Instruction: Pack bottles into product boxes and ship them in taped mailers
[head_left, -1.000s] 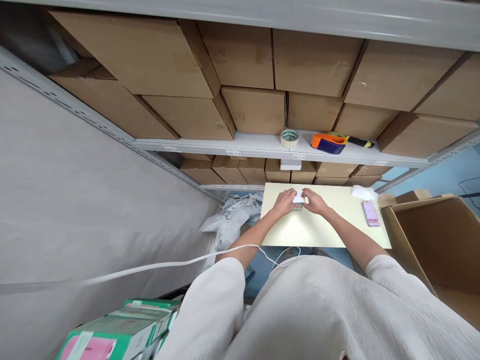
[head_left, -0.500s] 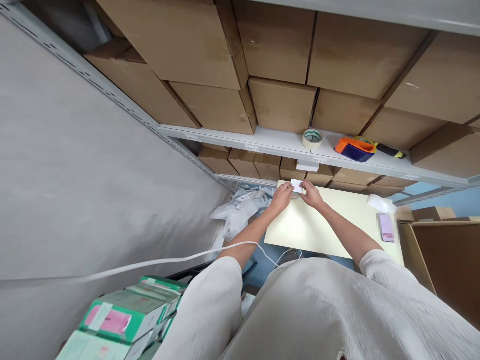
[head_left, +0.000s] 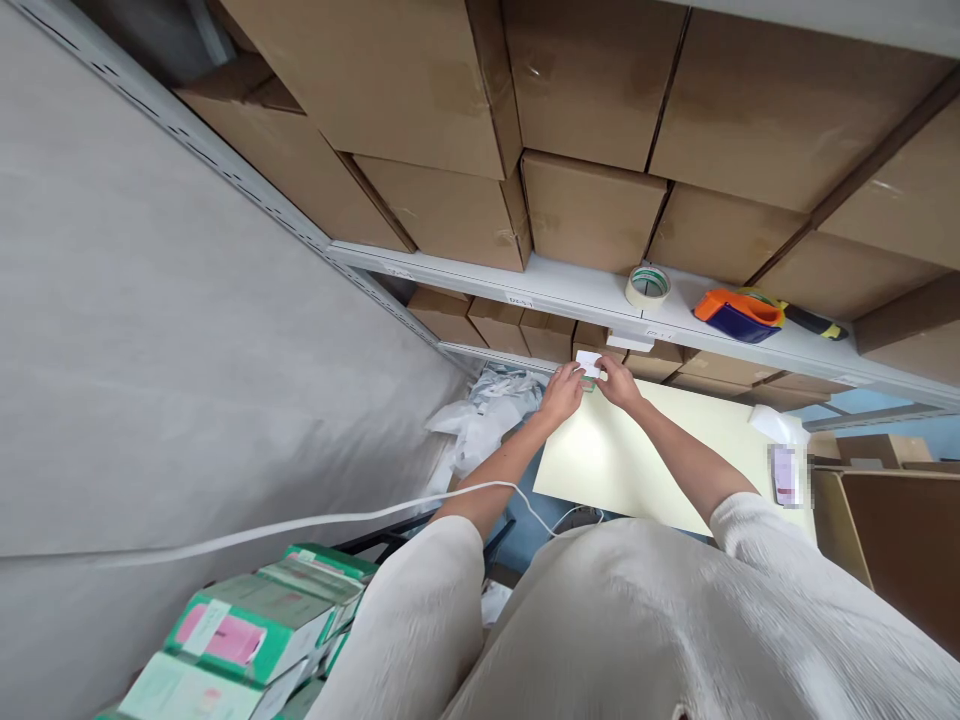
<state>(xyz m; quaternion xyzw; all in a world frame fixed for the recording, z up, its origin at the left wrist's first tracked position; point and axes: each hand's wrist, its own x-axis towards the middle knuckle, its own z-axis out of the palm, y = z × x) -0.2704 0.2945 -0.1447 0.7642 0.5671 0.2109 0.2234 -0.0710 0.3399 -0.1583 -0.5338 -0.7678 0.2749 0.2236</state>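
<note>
Since the frame of 1 s ago, the small white card (head_left: 588, 362) has been carried nearer the far left corner of the pale-yellow tabletop (head_left: 600, 450), and the view has been swung round. At far left, green-and-white cartons (head_left: 225, 635) are stacked below a white cable (head_left: 330, 520). Farther right, crumpled plastic bags (head_left: 480, 420) are heaped beside the tabletop. The card is pinched at its left by the left hand (head_left: 562, 395) and at its right by the right hand (head_left: 617, 383). Under its near edge a green-edged box (head_left: 588, 385) is partly seen; whether the 2 are joined cannot be told. On the shelf (head_left: 577, 280), a tape roll (head_left: 643, 296), an orange-and-blue tape dispenser (head_left: 739, 315) and a box cutter (head_left: 814, 322) are kept. An open cardboard box (head_left: 836, 520) is placed at far right. The step in hand is judged to be 2-handed handling of the card at the green-edged box; for the next move, both pinches should be kept even, so that the card is not bent.
</note>
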